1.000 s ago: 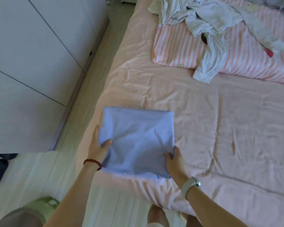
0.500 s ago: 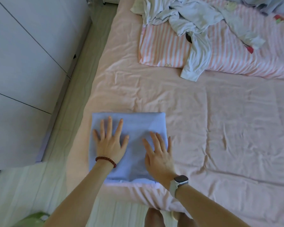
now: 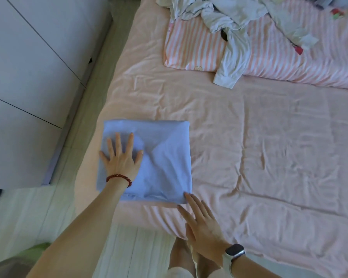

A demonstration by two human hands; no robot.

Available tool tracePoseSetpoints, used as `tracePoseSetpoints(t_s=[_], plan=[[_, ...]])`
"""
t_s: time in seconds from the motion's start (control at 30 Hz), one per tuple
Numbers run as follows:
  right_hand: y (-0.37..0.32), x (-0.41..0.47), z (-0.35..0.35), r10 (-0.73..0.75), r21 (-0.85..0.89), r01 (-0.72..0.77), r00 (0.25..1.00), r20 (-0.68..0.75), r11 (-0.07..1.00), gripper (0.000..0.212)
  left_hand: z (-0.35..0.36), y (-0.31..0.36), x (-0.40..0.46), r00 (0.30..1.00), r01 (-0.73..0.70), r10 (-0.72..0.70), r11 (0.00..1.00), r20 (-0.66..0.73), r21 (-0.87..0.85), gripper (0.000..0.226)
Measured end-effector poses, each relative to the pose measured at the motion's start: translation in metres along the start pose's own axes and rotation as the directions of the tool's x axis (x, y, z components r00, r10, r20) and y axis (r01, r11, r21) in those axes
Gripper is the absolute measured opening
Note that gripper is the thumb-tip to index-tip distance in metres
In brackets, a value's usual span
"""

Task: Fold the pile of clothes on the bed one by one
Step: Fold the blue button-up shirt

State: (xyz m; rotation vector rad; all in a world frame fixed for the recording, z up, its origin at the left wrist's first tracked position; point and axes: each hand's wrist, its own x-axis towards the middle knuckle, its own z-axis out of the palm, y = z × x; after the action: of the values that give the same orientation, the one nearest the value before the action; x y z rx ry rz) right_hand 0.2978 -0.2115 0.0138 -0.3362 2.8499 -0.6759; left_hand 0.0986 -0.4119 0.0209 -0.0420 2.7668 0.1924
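Your left hand (image 3: 122,157) is pressing flat, fingers spread, on the folded blue cloth (image 3: 161,157); your right hand (image 3: 201,223) is lying straight-fingered, touching its near corner on the bed (image 3: 249,157).

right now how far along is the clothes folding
Done: one blue garment lies folded into a neat rectangle near the bed edge. In hand: the left hand presses flat on it, while the right hand is open at its near corner. Left: a rumpled pile of pale clothes sits unfolded on the striped blanket.
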Motion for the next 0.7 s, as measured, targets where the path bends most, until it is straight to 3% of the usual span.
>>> tracePoseSetpoints(t_s=[0.1,0.27,0.5,0.7], plan=[[0.000,0.001,-0.016,0.042,0.005,-0.042,0.999,-0.021,0.999,0.049,0.017,-0.008,-0.055,0.995,0.095,-0.097,0.995,-0.026,-0.043,0.060],[-0.013,0.022,-0.044,0.037,-0.027,-0.040,0.996,-0.086,0.999,0.040,0.029,-0.037,-0.123,0.964,0.260,-0.252,0.961,0.090,-0.090,0.057],[-0.079,0.067,-0.081,0.093,-0.119,-0.101,0.993,-0.071,0.988,0.049,-0.051,-0.089,-0.148,0.977,0.196,-0.207,0.968,-0.058,-0.156,0.060],[-0.177,0.125,-0.086,0.080,-0.104,-0.090,0.991,-0.103,0.990,0.050,-0.125,-0.204,-0.176,0.947,0.246,-0.280,0.947,-0.156,-0.206,0.061]])
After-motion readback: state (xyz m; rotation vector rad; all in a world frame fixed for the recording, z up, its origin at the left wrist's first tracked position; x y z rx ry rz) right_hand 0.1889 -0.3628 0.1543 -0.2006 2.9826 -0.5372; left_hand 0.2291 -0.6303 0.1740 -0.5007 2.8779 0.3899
